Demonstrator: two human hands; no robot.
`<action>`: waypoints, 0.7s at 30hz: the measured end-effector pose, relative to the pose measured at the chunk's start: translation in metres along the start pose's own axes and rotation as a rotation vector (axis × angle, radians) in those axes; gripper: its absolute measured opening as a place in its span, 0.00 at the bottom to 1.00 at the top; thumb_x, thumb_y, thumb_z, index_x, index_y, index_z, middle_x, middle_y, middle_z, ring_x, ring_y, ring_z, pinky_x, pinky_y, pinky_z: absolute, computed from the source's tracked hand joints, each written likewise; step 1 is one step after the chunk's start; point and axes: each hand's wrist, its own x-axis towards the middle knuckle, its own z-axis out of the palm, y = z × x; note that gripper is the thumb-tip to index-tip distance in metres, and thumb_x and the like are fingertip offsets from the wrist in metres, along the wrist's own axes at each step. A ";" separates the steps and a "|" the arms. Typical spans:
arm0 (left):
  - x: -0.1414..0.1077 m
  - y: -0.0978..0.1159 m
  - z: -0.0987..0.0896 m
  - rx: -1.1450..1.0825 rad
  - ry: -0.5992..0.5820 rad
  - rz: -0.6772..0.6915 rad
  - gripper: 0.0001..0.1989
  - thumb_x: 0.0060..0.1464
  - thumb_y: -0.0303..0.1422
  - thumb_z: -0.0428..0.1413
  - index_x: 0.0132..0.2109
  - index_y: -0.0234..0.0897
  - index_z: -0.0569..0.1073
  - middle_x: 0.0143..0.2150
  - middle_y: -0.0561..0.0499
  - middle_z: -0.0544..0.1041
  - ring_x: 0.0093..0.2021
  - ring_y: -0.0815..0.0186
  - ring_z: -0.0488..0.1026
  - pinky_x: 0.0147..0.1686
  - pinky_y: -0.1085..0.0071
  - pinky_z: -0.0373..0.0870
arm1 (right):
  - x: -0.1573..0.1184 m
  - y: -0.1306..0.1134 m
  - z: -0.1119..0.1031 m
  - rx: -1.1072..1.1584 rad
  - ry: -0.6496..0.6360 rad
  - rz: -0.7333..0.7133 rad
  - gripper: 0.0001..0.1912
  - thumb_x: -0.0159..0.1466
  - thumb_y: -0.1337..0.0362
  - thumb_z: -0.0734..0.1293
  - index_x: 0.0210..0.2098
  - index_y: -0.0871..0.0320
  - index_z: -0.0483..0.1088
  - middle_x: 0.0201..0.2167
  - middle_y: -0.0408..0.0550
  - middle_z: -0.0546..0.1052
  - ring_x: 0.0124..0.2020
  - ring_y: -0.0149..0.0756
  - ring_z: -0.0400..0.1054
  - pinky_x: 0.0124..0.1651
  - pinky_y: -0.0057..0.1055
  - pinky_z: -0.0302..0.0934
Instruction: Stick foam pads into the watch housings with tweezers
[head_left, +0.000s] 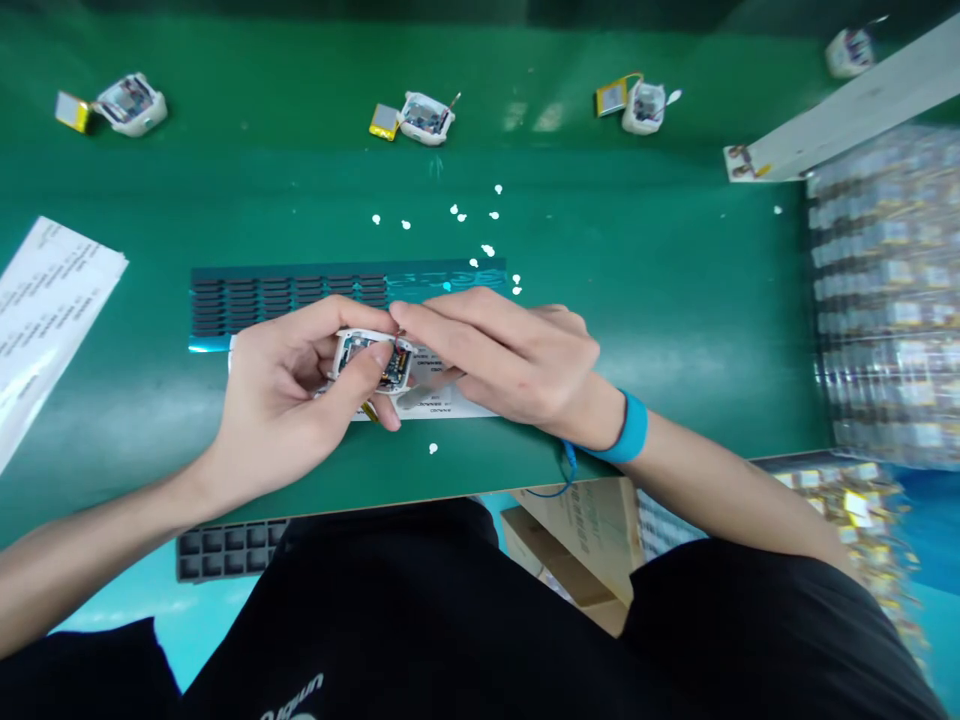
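My left hand (pixel 292 390) holds a small white watch case (pixel 339 352) with its circuit board (pixel 394 372) facing up. The thumb lies over the board, and a yellow-edged battery (pixel 369 411) shows partly below the case. My right hand (pixel 517 355) is closed, its index fingertip touching the case's upper right corner by a thin reddish wire. From under its fingers juts a blurred grey metal tool (pixel 424 390), whose exact kind I cannot make out. Beneath the hands lies a white printed label sheet (pixel 469 408).
Open white cases with batteries (pixel 426 118) stand along the back. A strip of dark pads (pixel 300 290) and scattered white stickers (pixel 461 217) lie on the green table (pixel 637 280). Stacked clear trays (pixel 889 300) stand right; a label sheet (pixel 52 300) lies left. A blue wristband cord (pixel 568 470) hangs near the edge.
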 end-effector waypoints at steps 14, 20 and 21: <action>-0.004 -0.004 0.007 0.213 0.065 0.115 0.08 0.62 0.25 0.61 0.42 0.41 0.84 0.25 0.57 0.82 0.20 0.67 0.78 0.18 0.76 0.72 | -0.003 -0.004 -0.004 -0.026 -0.092 -0.071 0.18 0.83 0.59 0.59 0.63 0.66 0.70 0.41 0.44 0.84 0.31 0.25 0.76 0.26 0.29 0.64; -0.006 -0.004 0.006 0.219 0.052 0.089 0.07 0.63 0.25 0.61 0.42 0.39 0.84 0.24 0.57 0.82 0.19 0.68 0.78 0.18 0.76 0.70 | -0.001 -0.006 -0.006 -0.006 -0.100 -0.073 0.18 0.83 0.60 0.60 0.61 0.68 0.71 0.41 0.45 0.85 0.33 0.25 0.78 0.27 0.28 0.66; -0.007 -0.004 0.006 0.218 0.051 0.065 0.06 0.63 0.26 0.61 0.43 0.38 0.83 0.25 0.56 0.82 0.20 0.67 0.79 0.19 0.76 0.71 | -0.001 -0.007 -0.005 -0.025 -0.096 -0.061 0.15 0.82 0.64 0.60 0.60 0.67 0.71 0.41 0.44 0.85 0.33 0.25 0.77 0.27 0.28 0.66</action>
